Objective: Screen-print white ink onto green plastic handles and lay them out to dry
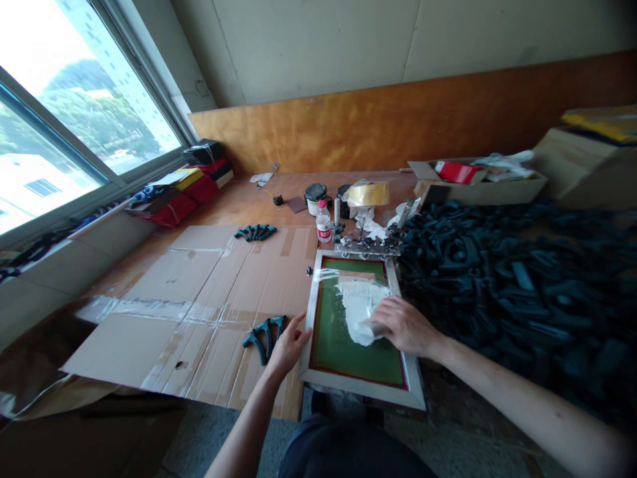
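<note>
A screen printing frame point(414, 392) with green mesh point(328, 352) lies in front of me. Thick white ink point(355, 312) is spread in a patch over the mesh's middle. My right hand point(405, 325) is closed on a small pale scraper point(379, 328), mostly hidden by the fingers, at the right side of the ink. My left hand point(289, 345) rests at the frame's left edge, fingers extended and holding nothing. Just left of it, several dark green curved handle-like parts point(259, 338) lie on the cardboard point(209, 338). A metal hinge clamp point(365, 247) sits along the frame's far end.
A big heap of dark parts point(497, 279) borders the frame on the right. More curved parts point(255, 232) lie farther back on the cardboard. A red-capped bottle point(323, 222), a tub point(315, 199) and a tape roll point(367, 194) stand behind the frame. An open carton point(478, 189) is back right.
</note>
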`<state>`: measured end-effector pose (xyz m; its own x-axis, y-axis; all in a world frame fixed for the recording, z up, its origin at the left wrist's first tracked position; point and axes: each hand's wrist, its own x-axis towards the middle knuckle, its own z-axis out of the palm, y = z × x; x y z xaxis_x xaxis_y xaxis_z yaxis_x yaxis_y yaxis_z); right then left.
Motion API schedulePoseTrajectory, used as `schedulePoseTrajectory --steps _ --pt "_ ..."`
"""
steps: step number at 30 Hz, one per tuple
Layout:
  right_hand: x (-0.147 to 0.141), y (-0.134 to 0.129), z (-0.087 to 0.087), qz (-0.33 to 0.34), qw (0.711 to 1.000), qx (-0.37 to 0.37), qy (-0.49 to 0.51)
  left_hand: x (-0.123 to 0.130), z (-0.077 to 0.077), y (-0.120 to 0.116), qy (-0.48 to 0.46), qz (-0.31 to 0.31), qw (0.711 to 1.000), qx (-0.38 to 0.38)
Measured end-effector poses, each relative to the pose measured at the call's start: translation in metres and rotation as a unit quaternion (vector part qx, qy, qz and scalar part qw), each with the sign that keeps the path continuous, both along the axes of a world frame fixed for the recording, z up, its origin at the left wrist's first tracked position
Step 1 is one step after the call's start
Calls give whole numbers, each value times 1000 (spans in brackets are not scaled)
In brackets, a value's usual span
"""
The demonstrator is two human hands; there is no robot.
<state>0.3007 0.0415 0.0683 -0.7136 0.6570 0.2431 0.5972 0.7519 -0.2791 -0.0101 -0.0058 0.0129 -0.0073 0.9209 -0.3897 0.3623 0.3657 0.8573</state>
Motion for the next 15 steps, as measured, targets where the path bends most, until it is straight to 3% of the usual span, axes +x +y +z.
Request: schedulePoseTrajectory --steps 4,7,9,12,15 --pt "-8 51 34 -123 991 19 -40 -3 32 2 -54 -5 998 -21" --pt "6 79 56 -208 976 52 -28 -1 72 7 -116 18 993 -9" --pt "28 85 60 -286 956 59 32 5 102 16 -153 62 986 32" --pt "60 75 39 -387 921 -1 55 22 143 41 -207 118 960 149" --pt "61 47 -6 -340 937 -80 4 40 177 76 -249 112 935 227"
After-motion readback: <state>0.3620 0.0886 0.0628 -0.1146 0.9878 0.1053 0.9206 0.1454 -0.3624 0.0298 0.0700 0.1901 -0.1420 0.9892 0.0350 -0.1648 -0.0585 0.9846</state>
